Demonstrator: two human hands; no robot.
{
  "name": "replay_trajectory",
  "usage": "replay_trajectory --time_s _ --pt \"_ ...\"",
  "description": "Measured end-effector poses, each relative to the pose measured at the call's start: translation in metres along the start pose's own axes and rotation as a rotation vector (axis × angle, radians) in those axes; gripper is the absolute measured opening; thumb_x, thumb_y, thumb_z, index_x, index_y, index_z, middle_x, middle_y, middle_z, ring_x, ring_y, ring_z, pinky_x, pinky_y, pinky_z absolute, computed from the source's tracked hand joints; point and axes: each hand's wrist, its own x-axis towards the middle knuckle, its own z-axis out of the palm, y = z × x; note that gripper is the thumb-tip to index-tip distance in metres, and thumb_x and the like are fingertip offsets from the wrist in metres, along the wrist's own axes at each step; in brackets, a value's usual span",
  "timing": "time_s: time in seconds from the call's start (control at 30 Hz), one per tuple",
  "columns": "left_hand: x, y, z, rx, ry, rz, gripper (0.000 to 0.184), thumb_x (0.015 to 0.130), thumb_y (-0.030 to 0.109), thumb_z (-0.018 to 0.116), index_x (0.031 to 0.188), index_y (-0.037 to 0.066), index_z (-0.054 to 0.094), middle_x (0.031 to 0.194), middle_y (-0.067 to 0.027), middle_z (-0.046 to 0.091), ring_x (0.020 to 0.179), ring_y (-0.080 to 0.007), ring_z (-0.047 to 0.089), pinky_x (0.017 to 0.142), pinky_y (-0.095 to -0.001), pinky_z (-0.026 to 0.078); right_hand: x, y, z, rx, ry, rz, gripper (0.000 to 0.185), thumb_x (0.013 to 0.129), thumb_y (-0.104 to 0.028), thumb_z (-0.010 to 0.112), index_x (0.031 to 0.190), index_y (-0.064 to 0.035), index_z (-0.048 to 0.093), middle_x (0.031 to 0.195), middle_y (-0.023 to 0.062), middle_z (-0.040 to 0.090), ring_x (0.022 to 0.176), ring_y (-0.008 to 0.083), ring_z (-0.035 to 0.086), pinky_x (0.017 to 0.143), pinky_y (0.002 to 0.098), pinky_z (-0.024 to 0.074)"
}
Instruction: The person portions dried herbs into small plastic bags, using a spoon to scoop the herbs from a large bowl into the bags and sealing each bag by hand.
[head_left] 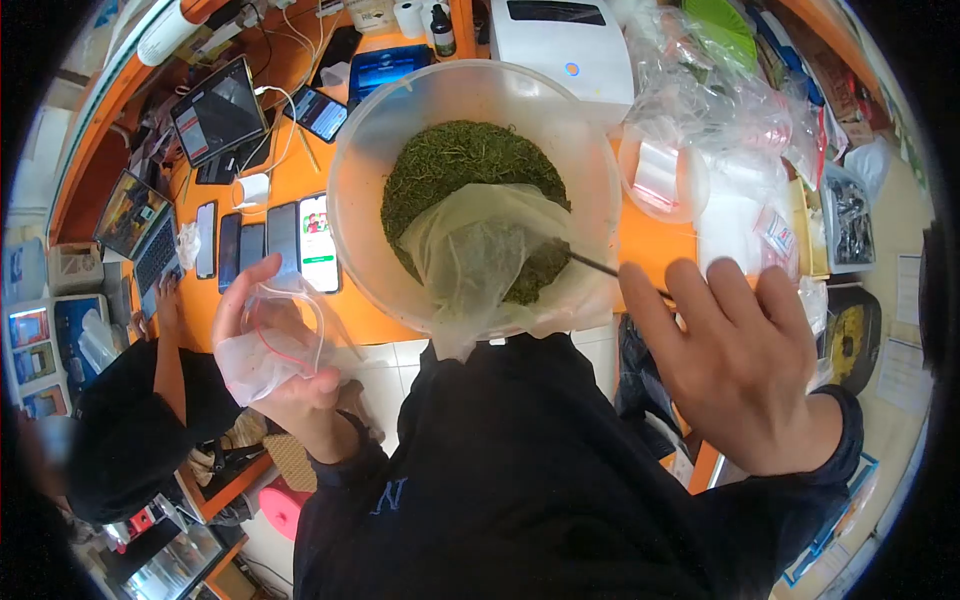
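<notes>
My left hand [312,408] is curled round a small clear plastic zip bag [275,345] with a red line along its mouth, left of the tub. My right hand [740,370] grips a thin dark-handled spoon-like tool [592,263] at the tub's right side. Its far end meets the herb, and its exact shape is hidden. The large translucent plastic tub [350,200] stands at the table's edge in front of me. Dried, shredded green herb [470,150] lies inside. A crumpled translucent plastic sheet or bag [460,245] covers part of the herb and hangs over the near rim.
Several phones [285,240] and a tablet [218,110] lie left of the tub. Behind it stands a white machine [560,50]. Clear plastic bags [710,90] and a round clear container [660,180] are on the right. Another person [150,410] sits at a laptop [150,230] on the left.
</notes>
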Motion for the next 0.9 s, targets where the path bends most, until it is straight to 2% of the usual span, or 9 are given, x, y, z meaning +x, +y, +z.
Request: replay_trajectory --time_s 0.13,0.27,0.37,0.47,0.57,0.67,0.77,0.87,0.9 --pt "0.000 0.003 0.007 0.033 0.017 0.015 0.105 0.054 0.065 0.077 0.125 -0.006 0.042 0.108 -0.0202 0.057 0.094 -0.0221 0.057 0.081 -0.0311 0.043 -0.007 -0.006 0.017 0.145 -0.101 -0.083 0.030 0.067 -0.012 0.057 0.097 -0.0078 0.063 0.074 0.0002 0.048 0.066 0.0130 0.047 0.059 0.0285 0.0316" --pt "-0.001 0.001 0.007 0.086 -0.018 0.009 0.109 0.055 0.067 0.075 0.127 -0.006 0.040 0.105 -0.0189 0.058 0.092 -0.0210 0.057 0.078 -0.0286 0.044 -0.005 0.008 0.022 0.351 0.037 0.022 0.025 0.068 -0.011 0.056 0.091 -0.0078 0.063 0.071 0.0007 0.047 0.064 0.0142 0.048 0.059 0.0290 0.0321" --pt "-0.003 0.003 0.009 0.087 -0.033 0.002 0.109 0.055 0.066 0.076 0.128 -0.007 0.039 0.104 -0.0181 0.059 0.094 -0.0216 0.057 0.080 -0.0278 0.044 0.001 0.009 0.035 0.247 0.103 -0.003 0.021 0.068 -0.011 0.059 0.088 -0.0098 0.063 0.069 0.0007 0.046 0.064 0.0146 0.048 0.058 0.0287 0.0326" --pt "-0.005 0.004 0.014 0.077 0.006 0.002 0.107 0.055 0.064 0.077 0.127 -0.007 0.040 0.106 -0.0179 0.058 0.097 -0.0220 0.056 0.083 -0.0290 0.044 -0.002 0.003 0.054 0.431 0.072 -0.056 0.023 0.065 -0.012 0.064 0.088 -0.0121 0.064 0.070 -0.0004 0.049 0.064 0.0145 0.050 0.057 0.0288 0.0336" --pt "-0.004 0.002 0.012 0.053 -0.003 -0.001 0.107 0.055 0.062 0.078 0.128 -0.007 0.040 0.108 -0.0179 0.058 0.099 -0.0219 0.056 0.084 -0.0293 0.044 -0.003 0.011 0.056 0.702 0.045 -0.010 0.021 0.066 -0.013 0.068 0.087 -0.0135 0.065 0.066 0.0007 0.052 0.059 0.0164 0.052 0.054 0.0304 0.0353" --pt "-0.003 0.001 0.010 0.078 -0.032 -0.012 0.108 0.054 0.061 0.079 0.128 -0.006 0.040 0.109 -0.0182 0.057 0.100 -0.0224 0.056 0.083 -0.0293 0.044 0.004 0.020 0.068 0.882 0.005 0.028 0.013 0.071 -0.012 0.066 0.084 -0.0109 0.066 0.061 0.0036 0.054 0.053 0.0203 0.053 0.051 0.0329 0.0378" --pt "-0.002 0.004 0.015 0.142 -0.041 0.050 0.103 0.057 0.064 0.075 0.125 -0.007 0.044 0.111 -0.0181 0.058 0.102 -0.0204 0.056 0.084 -0.0298 0.048 0.007 0.021 0.083 1.163 0.009 0.184 0.007 0.078 -0.012 0.064 0.082 -0.0059 0.066 0.060 0.0079 0.057 0.049 0.0199 0.054 0.047 0.0298 0.0393" --pt "-0.003 0.006 0.019 0.089 -0.029 0.025 0.106 0.054 0.061 0.080 0.127 -0.006 0.040 0.109 -0.0183 0.057 0.097 -0.0221 0.056 0.082 -0.0292 0.044 0.006 0.028 0.086 1.325 -0.141 0.349 0.013 0.082 -0.017 0.060 0.082 -0.0057 0.066 0.060 0.0100 0.061 0.052 0.0244 0.060 0.050 0.0322 0.0440" --pt "-0.002 0.006 0.019 0.084 -0.032 0.026 0.106 0.054 0.061 0.080 0.126 -0.006 0.041 0.109 -0.0183 0.057 0.097 -0.0222 0.057 0.082 -0.0292 0.044 0.003 0.029 0.088 1.362 -0.156 0.379 0.014 0.082 -0.018 0.060 0.083 -0.0058 0.067 0.060 0.0097 0.060 0.050 0.0228 0.059 0.049 0.0309 0.0432"
